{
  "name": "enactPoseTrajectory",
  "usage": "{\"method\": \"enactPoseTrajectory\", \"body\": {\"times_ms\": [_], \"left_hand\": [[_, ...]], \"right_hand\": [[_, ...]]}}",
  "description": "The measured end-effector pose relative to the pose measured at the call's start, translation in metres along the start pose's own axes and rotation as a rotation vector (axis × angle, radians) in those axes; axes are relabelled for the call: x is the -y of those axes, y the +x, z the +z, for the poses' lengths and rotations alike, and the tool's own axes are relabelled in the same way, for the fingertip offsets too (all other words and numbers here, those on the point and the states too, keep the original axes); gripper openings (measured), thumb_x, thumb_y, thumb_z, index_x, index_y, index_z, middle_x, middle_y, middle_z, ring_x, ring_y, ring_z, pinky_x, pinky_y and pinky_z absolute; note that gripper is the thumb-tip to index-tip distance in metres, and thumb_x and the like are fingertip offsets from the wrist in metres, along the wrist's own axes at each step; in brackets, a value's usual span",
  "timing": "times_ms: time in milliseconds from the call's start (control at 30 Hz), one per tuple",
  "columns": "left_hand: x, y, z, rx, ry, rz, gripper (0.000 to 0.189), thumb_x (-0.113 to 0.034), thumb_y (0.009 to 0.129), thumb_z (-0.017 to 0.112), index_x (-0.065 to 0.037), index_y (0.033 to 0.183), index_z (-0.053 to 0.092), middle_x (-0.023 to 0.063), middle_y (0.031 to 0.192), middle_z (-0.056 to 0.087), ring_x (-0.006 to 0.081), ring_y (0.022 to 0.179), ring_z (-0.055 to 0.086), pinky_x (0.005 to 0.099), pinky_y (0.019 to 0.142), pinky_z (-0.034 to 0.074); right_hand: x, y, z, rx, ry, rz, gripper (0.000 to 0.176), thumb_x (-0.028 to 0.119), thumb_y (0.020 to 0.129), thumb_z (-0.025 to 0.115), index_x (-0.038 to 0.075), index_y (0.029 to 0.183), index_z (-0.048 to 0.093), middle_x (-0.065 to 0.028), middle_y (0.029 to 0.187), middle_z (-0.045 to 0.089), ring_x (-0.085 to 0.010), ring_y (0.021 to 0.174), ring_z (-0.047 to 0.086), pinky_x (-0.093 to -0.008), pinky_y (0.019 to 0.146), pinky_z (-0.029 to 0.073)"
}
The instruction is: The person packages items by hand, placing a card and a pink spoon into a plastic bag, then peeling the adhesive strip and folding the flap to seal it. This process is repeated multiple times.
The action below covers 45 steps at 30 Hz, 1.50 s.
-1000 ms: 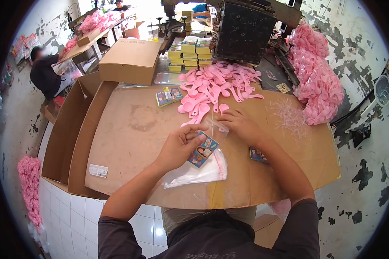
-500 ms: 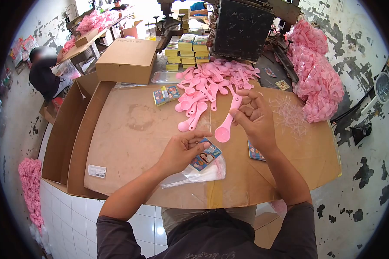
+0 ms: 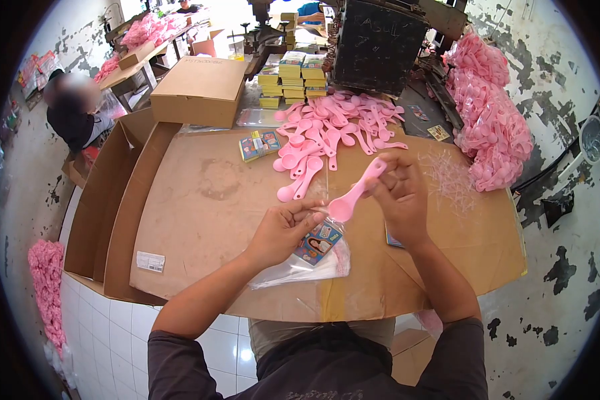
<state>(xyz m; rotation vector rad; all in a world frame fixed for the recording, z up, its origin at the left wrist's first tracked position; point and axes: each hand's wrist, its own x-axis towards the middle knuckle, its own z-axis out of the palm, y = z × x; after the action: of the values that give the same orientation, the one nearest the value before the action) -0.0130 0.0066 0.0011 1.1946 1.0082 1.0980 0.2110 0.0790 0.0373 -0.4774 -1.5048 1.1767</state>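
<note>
My right hand [image 3: 403, 197] pinches a pink measuring spoon [image 3: 355, 195] by its handle, the bowl tipped down and to the left. That bowl is close to the fingertips of my left hand [image 3: 283, 230], which are closed at the upper edge of a clear plastic bag [image 3: 333, 229]. A blue printed card [image 3: 318, 244] shows at the bag, below my left fingers. Under it lies a stack of clear plastic bags [image 3: 293, 272] on the cardboard-covered table [image 3: 207, 227]. Another blue card [image 3: 393, 239] is partly hidden behind my right wrist.
Beyond my hands is a heap of pink spoons [image 3: 333, 127], with a card bundle [image 3: 259, 145] beside it. Stacked cards [image 3: 292, 73], a closed carton [image 3: 197, 90] and a black machine [image 3: 373, 50] stand behind. Bagged spoons [image 3: 490, 120] hang right; a person [image 3: 73, 117] sits left.
My right hand has turned the spoon and brought its bowl left, near my left fingertips. The left hand has stayed almost in place at the bag's edge.
</note>
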Motion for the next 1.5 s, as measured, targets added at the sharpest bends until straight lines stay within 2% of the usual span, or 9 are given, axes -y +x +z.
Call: {"method": "enactPoseTrajectory", "body": {"times_ms": [300, 467, 767, 867, 967, 1100, 1267, 1367, 1500], "left_hand": [[-0.001, -0.002, 0.004, 0.051, -0.022, 0.026, 0.043, -0.014, 0.103, 0.066, 0.004, 0.141, 0.055, 0.0098, 0.108, 0.078, 0.0079, 0.095, 0.071, 0.0241, 0.078, 0.058], [-0.003, -0.003, 0.005, 0.021, 0.069, -0.008, 0.036, -0.018, 0.104, 0.066, 0.002, 0.134, 0.063, 0.0059, 0.102, 0.077, 0.0046, 0.086, 0.068, 0.0217, 0.073, 0.056], [-0.004, -0.005, 0.006, 0.048, 0.117, -0.026, 0.035, -0.021, 0.105, 0.064, 0.001, 0.132, 0.066, 0.0024, 0.099, 0.076, 0.0025, 0.083, 0.065, 0.0204, 0.068, 0.053], [0.003, 0.000, 0.006, 0.041, 0.001, 0.056, 0.034, -0.021, 0.106, 0.063, 0.001, 0.132, 0.066, 0.0022, 0.100, 0.076, 0.0021, 0.082, 0.064, 0.0192, 0.066, 0.051], [0.009, 0.003, 0.001, 0.061, -0.045, 0.091, 0.033, -0.021, 0.106, 0.062, 0.000, 0.132, 0.065, 0.0033, 0.103, 0.076, 0.0019, 0.081, 0.065, 0.0182, 0.064, 0.049], [-0.001, 0.001, -0.003, 0.164, -0.025, 0.065, 0.035, -0.022, 0.108, 0.059, -0.002, 0.136, 0.061, 0.0047, 0.104, 0.077, 0.0018, 0.082, 0.065, 0.0171, 0.062, 0.046], [-0.008, 0.000, 0.003, 0.229, -0.091, 0.117, 0.039, -0.020, 0.109, 0.055, -0.002, 0.143, 0.053, 0.0074, 0.120, 0.073, 0.0104, 0.106, 0.066, 0.0274, 0.089, 0.051], [-0.014, 0.003, 0.010, 0.156, -0.028, 0.259, 0.042, -0.018, 0.107, 0.057, -0.002, 0.145, 0.051, 0.0110, 0.136, 0.064, 0.0171, 0.124, 0.060, 0.0354, 0.108, 0.044], [-0.035, -0.011, 0.013, 0.161, 0.547, 0.484, 0.051, -0.017, 0.101, 0.064, -0.001, 0.147, 0.049, 0.0148, 0.147, 0.056, 0.0219, 0.137, 0.053, 0.0387, 0.116, 0.039]], "right_hand": [[0.013, 0.011, 0.000, -0.038, -0.050, -0.017, 0.039, -0.008, 0.096, 0.064, -0.001, 0.132, 0.050, -0.0064, 0.109, 0.054, -0.0160, 0.097, 0.069, -0.0288, 0.079, 0.062], [0.009, 0.006, -0.005, 0.136, -0.145, 0.074, 0.039, -0.008, 0.096, 0.065, 0.001, 0.131, 0.051, -0.0062, 0.109, 0.057, -0.0127, 0.094, 0.067, -0.0272, 0.080, 0.058], [0.001, -0.001, 0.004, 0.141, -0.054, 0.098, 0.038, -0.008, 0.097, 0.064, 0.002, 0.130, 0.049, -0.0058, 0.109, 0.059, -0.0121, 0.095, 0.066, -0.0258, 0.082, 0.057], [-0.007, -0.011, 0.004, 0.109, 0.018, 0.133, 0.035, -0.004, 0.099, 0.063, 0.003, 0.131, 0.052, -0.0073, 0.115, 0.060, -0.0164, 0.105, 0.067, -0.0311, 0.088, 0.056], [0.001, -0.006, -0.011, 0.434, -0.593, -0.170, 0.029, 0.003, 0.101, 0.062, 0.003, 0.129, 0.058, -0.0083, 0.124, 0.062, -0.0202, 0.117, 0.064, -0.0364, 0.098, 0.051], [0.022, 0.004, -0.002, 0.349, -0.348, -0.019, 0.018, 0.008, 0.100, 0.063, 0.005, 0.117, 0.068, -0.0090, 0.132, 0.062, -0.0232, 0.128, 0.058, -0.0384, 0.104, 0.046], [0.062, 0.017, 0.003, 0.673, -0.530, -0.125, 0.010, 0.004, 0.091, 0.070, 0.008, 0.099, 0.074, -0.0088, 0.131, 0.065, -0.0283, 0.132, 0.056, -0.0393, 0.104, 0.046], [0.101, 0.023, 0.018, 0.478, -0.973, -0.584, 0.012, 0.005, 0.084, 0.075, 0.010, 0.096, 0.075, -0.0067, 0.117, 0.070, -0.0269, 0.118, 0.064, -0.0391, 0.097, 0.049], [0.107, 0.016, 0.009, 0.571, -1.096, -0.433, 0.016, 0.007, 0.081, 0.077, 0.008, 0.098, 0.075, -0.0048, 0.095, 0.071, -0.0220, 0.094, 0.069, -0.0378, 0.083, 0.052]]}}
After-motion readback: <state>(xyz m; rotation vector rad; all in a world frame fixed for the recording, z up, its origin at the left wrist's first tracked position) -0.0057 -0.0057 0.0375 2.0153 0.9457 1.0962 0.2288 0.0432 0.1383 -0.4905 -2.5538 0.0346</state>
